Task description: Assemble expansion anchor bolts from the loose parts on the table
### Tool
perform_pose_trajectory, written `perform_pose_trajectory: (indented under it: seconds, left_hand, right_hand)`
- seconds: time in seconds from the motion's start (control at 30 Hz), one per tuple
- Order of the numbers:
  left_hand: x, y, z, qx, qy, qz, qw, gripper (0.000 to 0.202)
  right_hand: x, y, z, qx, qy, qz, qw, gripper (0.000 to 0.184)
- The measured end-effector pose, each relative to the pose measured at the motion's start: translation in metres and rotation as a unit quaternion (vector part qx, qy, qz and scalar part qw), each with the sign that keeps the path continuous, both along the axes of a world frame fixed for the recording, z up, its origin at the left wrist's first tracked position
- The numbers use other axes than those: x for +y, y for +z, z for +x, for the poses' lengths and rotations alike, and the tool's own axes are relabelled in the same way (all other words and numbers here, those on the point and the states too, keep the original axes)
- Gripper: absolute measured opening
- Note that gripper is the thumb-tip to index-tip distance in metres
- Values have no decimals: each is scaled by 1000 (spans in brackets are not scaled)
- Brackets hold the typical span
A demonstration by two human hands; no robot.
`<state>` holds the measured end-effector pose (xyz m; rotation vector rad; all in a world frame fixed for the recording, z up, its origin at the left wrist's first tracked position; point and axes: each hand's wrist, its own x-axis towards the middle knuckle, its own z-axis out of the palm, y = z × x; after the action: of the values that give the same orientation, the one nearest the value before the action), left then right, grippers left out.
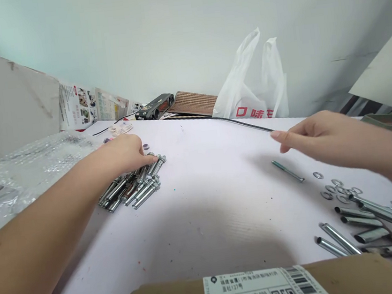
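Observation:
My left hand (126,152) reaches over a pile of shiny metal expansion bolts (144,193) on the left of the table. Its fingers are closed at the top of the pile, pinching an expansion bolt (159,163); the curled fingers are partly hidden. On the right, my right hand (317,140) hovers above the table, thumb and fingers drawn together, with nothing showing between them. Beneath it lies a single threaded bolt (287,171). Nearby are several flat washers (337,182) and loose metal sleeves (363,221), some partly covered by my right forearm.
A cardboard box with a shipping label (255,291) stands at the near edge. Bubble wrap (41,160) lies at left. Along the wall are a black device (156,106), a slatted brown mat (193,102) and a white plastic bag (249,84). A black cable (243,123) crosses the back.

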<state>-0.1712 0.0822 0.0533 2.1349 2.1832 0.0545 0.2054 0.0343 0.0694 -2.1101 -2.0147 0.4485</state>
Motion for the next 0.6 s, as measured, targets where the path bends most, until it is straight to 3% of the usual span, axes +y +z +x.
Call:
perform_pose_trajectory:
  seconds: [0.1, 0.23, 0.33, 0.47, 0.6]
  left_hand:
    - [-5, 8, 7, 58, 21, -39, 997, 48]
    - [-19, 15, 37, 48, 6, -4, 999, 41]
    - [-33, 6, 67, -5, -80, 36, 996, 36]
    - [-49, -21, 98, -107, -224, 4, 969, 34]
    - [-58, -42, 112, -164, -276, 0, 947, 31]
  right_hand:
    - [16, 6, 34, -64, -76, 4, 995, 55]
    - [34, -6, 67, -95, -111, -31, 989, 44]
    - [40, -22, 79, -82, -52, -33, 995, 37]
    - [37, -37, 71, -61, 72, 34, 995, 27]
    - [30, -40, 49, -62, 157, -51, 984, 47]
